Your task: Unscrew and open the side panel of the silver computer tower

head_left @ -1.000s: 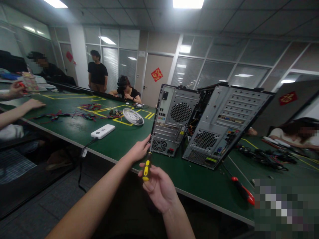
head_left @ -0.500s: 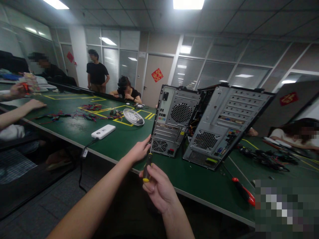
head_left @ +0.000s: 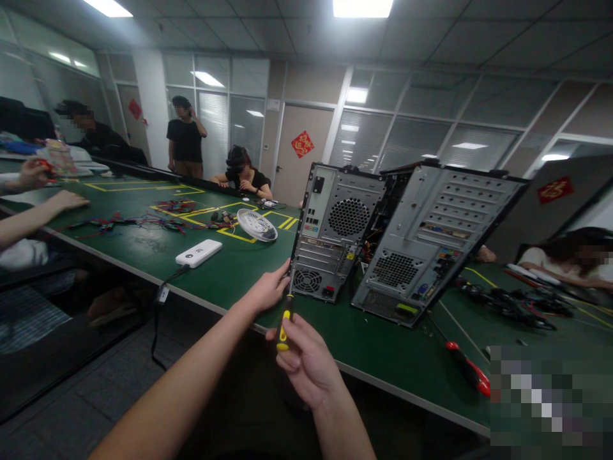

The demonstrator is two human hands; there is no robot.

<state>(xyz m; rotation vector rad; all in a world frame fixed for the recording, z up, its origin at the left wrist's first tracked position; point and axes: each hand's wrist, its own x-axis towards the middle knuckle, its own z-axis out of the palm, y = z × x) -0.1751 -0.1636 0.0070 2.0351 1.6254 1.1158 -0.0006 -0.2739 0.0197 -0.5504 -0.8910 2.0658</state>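
Observation:
My right hand is closed round the yellow and black handle of a screwdriver. Its shaft points up to the lower left rear edge of a computer case, whose vented back panel faces me. At that same edge, my left hand has its fingers stretched out against the side of the case, close to the screwdriver tip. The exact contact of the tip is too small to make out. Just right of this case stands a second, larger computer case, leaning in the view.
On the green table lie a white power bank with a cable, a round white vented cover, and tangled wires. A red-handled screwdriver and black cables lie at the right. Several people are around the table.
The screwdriver handle has turned in my right hand, so more of its yellow side shows. My left hand stays put. A standing person in the background has raised a hand to the head.

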